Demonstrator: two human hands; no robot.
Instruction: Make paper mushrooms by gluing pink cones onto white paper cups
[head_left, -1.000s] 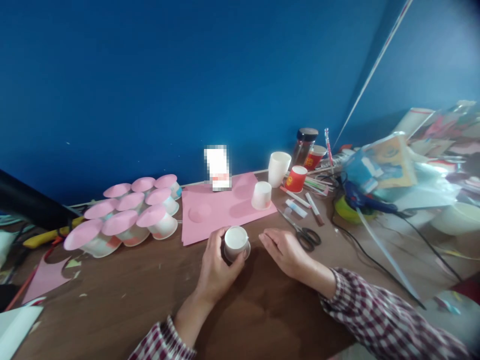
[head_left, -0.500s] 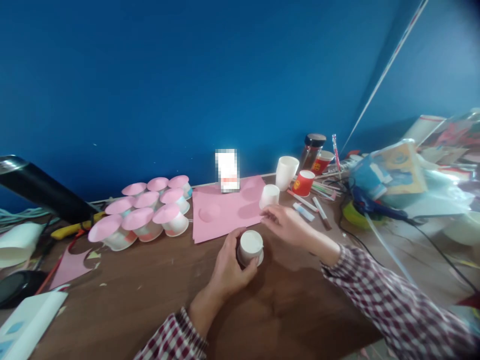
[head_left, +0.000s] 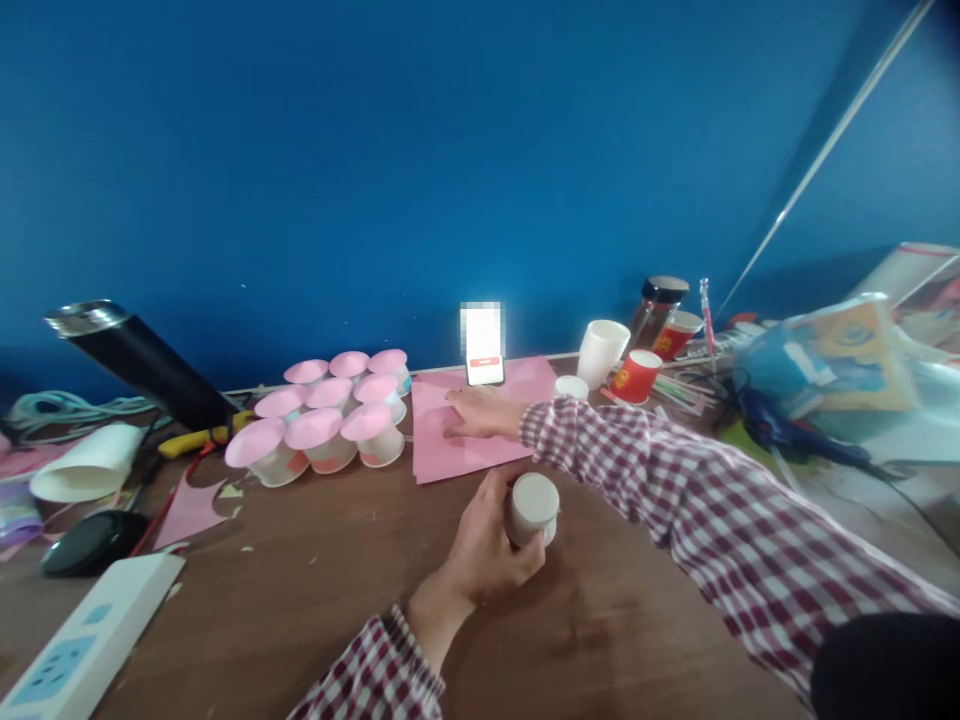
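Note:
My left hand (head_left: pixel 495 540) is wrapped round a small white cup (head_left: pixel 535 500) with its flat end up, at the table's middle. My right hand (head_left: pixel 480 412) reaches over the pink paper sheets (head_left: pixel 439 455), fingers pointing left; whether it holds anything is hidden. Behind it a lit phone (head_left: pixel 484 345) stands against the blue wall. Left of the sheets sit several white cups topped with pink paper cones (head_left: pixel 313 428). Partly behind my right sleeve is another small white cup (head_left: pixel 571 387).
A tall white cup (head_left: pixel 602 352), a red cup (head_left: pixel 637 377) and a dark-lidded jar (head_left: pixel 660 305) stand at the back right. A glue gun (head_left: pixel 795 430) lies near plastic bags. A black bottle (head_left: pixel 154 360), power strip (head_left: pixel 97 630) and black mouse (head_left: pixel 94 542) are left.
My right hand has moved left from beside the small white cup to over the pink sheets. My left hand still holds its cup. The view has shifted to the left.

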